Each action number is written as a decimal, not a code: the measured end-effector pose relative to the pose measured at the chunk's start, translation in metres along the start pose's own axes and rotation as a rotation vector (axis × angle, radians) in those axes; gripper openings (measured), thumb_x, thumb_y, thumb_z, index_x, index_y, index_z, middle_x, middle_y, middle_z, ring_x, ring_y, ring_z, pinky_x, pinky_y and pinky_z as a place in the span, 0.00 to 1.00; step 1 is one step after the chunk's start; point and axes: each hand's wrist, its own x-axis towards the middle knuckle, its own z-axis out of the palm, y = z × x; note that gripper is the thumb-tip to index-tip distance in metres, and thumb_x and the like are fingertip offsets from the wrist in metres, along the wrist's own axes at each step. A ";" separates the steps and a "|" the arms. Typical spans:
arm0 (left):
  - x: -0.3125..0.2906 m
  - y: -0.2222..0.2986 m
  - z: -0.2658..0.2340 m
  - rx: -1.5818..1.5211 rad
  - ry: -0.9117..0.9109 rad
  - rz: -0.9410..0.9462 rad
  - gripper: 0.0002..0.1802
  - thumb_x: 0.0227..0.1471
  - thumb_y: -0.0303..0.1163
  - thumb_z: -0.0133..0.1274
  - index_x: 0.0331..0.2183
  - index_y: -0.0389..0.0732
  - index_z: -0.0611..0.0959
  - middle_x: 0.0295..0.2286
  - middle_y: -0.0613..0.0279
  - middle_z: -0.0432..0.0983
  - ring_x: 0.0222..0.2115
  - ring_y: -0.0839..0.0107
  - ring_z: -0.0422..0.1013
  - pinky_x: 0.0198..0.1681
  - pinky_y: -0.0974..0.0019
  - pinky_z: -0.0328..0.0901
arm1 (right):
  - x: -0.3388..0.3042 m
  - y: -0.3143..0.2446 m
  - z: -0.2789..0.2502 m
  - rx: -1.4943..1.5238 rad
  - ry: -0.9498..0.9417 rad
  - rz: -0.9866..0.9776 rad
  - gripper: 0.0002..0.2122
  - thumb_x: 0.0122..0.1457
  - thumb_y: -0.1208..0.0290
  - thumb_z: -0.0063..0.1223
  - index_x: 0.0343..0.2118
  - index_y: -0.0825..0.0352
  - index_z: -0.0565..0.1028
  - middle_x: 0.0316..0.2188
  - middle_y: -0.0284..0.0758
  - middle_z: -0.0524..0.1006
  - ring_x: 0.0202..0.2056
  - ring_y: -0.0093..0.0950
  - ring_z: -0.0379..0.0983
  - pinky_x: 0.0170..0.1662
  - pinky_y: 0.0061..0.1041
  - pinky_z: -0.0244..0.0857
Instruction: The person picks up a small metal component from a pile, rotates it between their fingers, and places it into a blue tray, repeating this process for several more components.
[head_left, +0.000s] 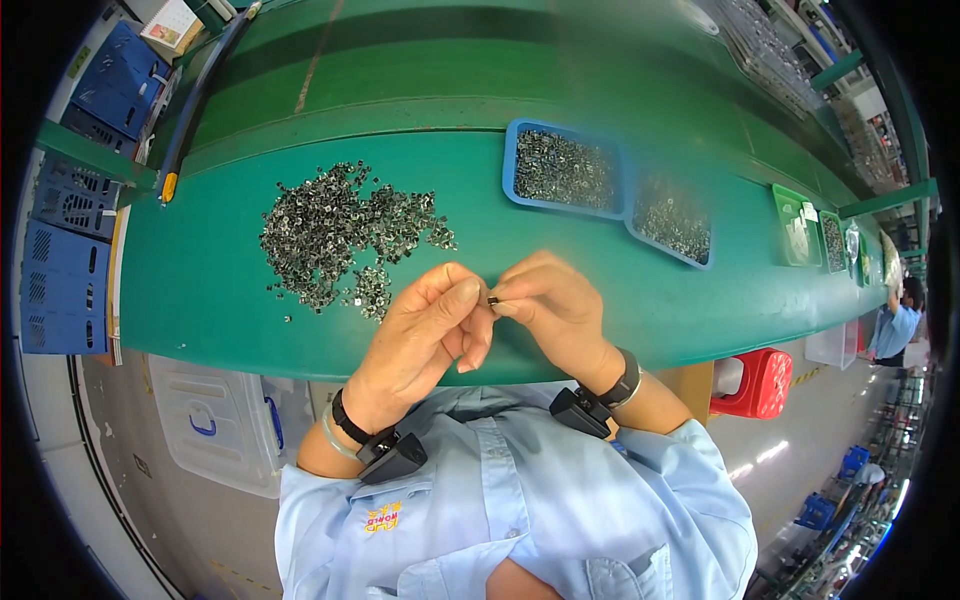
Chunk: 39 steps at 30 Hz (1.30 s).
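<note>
My left hand [425, 335] and my right hand [555, 305] meet fingertip to fingertip above the near edge of the green table [220, 290]. Between thumbs and forefingers they pinch one tiny dark part [493, 300]. Which hand bears it more I cannot tell. A loose heap of several small dark metal parts [345, 235] lies on the table just left of and beyond my left hand. Both wrists carry black bands with dark clip-on devices.
Two blue trays [563, 170] [672, 220] filled with similar small parts sit beyond my right hand. Green trays [795, 225] stand farther right. Blue crates [65, 250] stack at the left. A red stool [760, 382] and a clear bin [215, 425] stand on the floor. Another person [895, 320] is far right.
</note>
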 end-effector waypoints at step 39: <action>-0.016 -0.005 -0.043 -0.040 0.174 -0.053 0.07 0.57 0.31 0.44 0.35 0.38 0.73 0.18 0.63 0.69 0.14 0.76 0.62 0.17 0.72 0.56 | 0.052 0.046 0.004 -0.846 -0.421 0.090 0.07 0.49 0.71 0.56 0.30 0.65 0.74 0.29 0.35 0.72 0.32 0.35 0.70 0.33 0.31 0.66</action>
